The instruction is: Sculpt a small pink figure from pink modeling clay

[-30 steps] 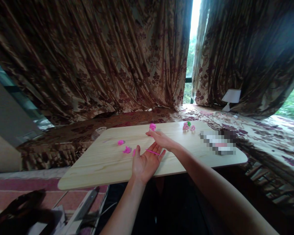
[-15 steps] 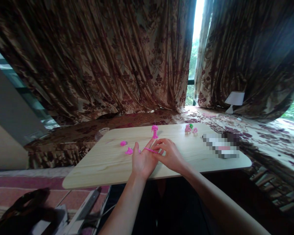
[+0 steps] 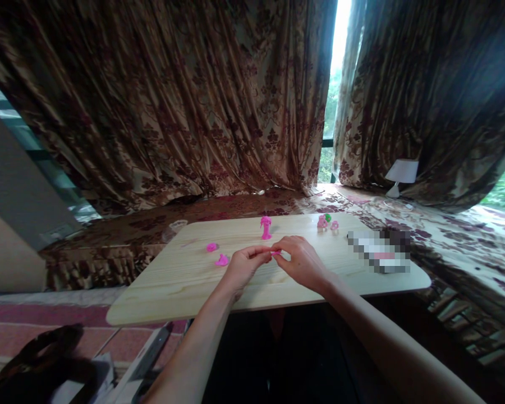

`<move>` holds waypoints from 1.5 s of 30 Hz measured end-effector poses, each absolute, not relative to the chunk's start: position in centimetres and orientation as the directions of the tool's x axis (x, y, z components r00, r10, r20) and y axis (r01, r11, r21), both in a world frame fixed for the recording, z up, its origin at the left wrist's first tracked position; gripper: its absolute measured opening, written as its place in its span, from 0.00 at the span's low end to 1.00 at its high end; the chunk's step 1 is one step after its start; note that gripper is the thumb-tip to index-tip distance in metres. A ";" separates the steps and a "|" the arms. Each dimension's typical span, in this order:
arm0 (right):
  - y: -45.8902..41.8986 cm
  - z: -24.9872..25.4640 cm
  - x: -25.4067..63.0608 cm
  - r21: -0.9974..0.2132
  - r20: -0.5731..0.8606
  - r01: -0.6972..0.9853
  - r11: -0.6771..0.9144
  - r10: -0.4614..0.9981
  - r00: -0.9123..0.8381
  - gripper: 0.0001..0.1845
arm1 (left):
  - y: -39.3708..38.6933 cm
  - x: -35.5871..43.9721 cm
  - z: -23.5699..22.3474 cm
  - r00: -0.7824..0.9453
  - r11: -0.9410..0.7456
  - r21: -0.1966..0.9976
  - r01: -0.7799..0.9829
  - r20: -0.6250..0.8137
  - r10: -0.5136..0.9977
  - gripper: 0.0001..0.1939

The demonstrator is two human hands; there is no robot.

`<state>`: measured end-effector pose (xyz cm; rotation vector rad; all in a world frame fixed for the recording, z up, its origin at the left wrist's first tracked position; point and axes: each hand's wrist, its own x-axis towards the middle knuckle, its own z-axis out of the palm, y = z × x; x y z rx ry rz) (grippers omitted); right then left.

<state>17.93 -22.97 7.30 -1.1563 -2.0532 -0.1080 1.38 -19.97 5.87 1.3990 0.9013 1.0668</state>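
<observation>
Between my fingertips is a small strip of pink modelling clay point(image 3: 275, 253), mostly hidden by the fingers. My left hand point(image 3: 244, 265) pinches its left end with thumb and forefinger. From the other side, my right hand point(image 3: 301, 259) pinches it too, the fingers curled over it. Beyond the hands stands an upright pink clay figure point(image 3: 266, 228) with a wider, uneven top. Left of my left hand lie a flattened, pointed pink clay piece point(image 3: 221, 260) and a small pink clay lump point(image 3: 211, 247).
The pale wooden table point(image 3: 172, 292) has rounded corners. Pink and green small items point(image 3: 323, 221) sit at its back right, with a blurred-out flat object point(image 3: 379, 252) near the right edge. A clear container point(image 3: 177, 227) is by the back left corner; a white lamp point(image 3: 402, 171) stands behind.
My left hand has turned from an open palm, with the pink strip lying across it, to a pinch. Both hands now hold the strip, which looks shorter between the fingers.
</observation>
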 end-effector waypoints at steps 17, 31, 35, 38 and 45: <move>-22.7 6.8 18.9 -0.336 0.652 0.734 0.590 0.708 -0.270 0.07 | -19.3 2.0 6.4 0.366 -0.197 0.967 0.164 0.126 0.922 0.13; -21.3 5.3 23.4 -0.908 0.359 0.275 0.316 0.925 0.124 0.15 | -17.4 1.8 1.8 0.197 -0.391 0.800 0.455 0.338 0.920 0.04; -21.8 6.0 22.2 -0.902 0.372 0.256 0.347 0.926 0.055 0.14 | -17.9 1.6 2.4 0.223 -0.444 0.760 0.475 0.384 0.896 0.06; -21.5 6.5 21.0 -0.879 0.431 0.241 0.412 0.902 0.027 0.15 | -17.8 1.9 4.2 0.189 -0.497 0.779 0.382 0.461 0.867 0.05; -17.9 9.2 19.3 -0.614 0.707 0.485 0.623 0.707 -0.015 0.08 | -12.8 3.1 9.8 0.350 -0.056 0.968 -0.244 0.141 0.926 0.16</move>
